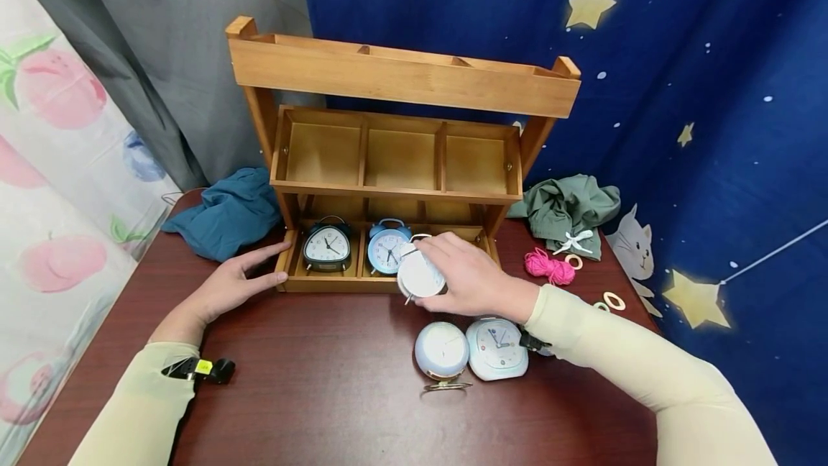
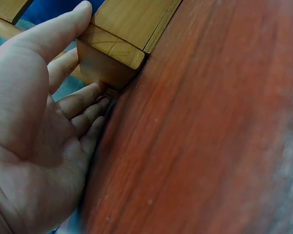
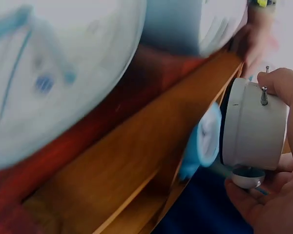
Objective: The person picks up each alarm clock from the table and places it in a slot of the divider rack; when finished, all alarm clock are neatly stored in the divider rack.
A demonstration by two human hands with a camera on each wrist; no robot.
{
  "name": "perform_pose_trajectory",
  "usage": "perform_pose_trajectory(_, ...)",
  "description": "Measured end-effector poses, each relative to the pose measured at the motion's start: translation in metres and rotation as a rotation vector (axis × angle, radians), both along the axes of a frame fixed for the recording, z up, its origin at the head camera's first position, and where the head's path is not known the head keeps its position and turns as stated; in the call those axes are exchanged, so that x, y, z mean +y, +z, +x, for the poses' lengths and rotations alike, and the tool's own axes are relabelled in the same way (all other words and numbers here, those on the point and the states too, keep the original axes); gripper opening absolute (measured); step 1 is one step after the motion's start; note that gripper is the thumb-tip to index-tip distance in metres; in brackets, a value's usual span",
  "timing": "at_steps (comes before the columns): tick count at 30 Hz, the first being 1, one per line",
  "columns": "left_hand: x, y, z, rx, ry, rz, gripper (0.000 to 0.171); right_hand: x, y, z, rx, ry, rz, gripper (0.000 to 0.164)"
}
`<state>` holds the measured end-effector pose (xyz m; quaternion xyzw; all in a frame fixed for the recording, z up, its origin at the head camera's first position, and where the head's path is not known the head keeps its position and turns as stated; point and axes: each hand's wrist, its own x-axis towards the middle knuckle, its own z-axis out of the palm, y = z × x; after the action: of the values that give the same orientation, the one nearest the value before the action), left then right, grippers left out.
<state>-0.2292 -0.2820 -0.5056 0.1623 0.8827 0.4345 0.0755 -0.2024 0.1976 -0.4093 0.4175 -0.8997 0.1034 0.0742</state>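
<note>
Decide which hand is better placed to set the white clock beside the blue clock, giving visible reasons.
Probably the right hand: it grips the white clock, close to the blue clock. The left hand is at the left end of the shelf, with the black clock between it and the blue one.

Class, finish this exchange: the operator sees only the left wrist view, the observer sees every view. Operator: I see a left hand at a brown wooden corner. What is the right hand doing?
Observer: The right hand holds a round white alarm clock.
Operator: What stands in the honey-brown wooden bottom tier?
Observer: A black rounded-triangular alarm clock and a round blue alarm clock, side by side.
Operator: And on the dark reddish-brown table?
Observer: A round pale-blue clock is beside a pale-blue rounded-square clock.
</note>
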Motion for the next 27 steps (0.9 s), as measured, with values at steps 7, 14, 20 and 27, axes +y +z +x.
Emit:
perform_pose_trajectory(7, 0.000, 0.001, -0.001, 0.003, -0.010, -0.005, 0.068, 0.026, -0.006, -0.024, 0.021, -0.075, 0.021, 0.095)
perform_pose_trajectory(14, 0.001, 0.000, -0.002, -0.006, -0.005, -0.003, 0.067, 0.047, -0.012, -0.043, 0.012, -0.116, 0.042, 0.094)
perform_pose_trajectory(20, 0.001, -0.002, -0.001, -0.012, -0.001, -0.005, 0.068, 0.058, -0.018, -0.054, 0.017, -0.152, 0.068, 0.092)
perform_pose_trajectory(27, 0.001, 0.001, 0.001, -0.032, 0.001, 0.011, 0.070, 0.063, -0.027, -0.062, -0.009, -0.130, 0.108, 0.094)
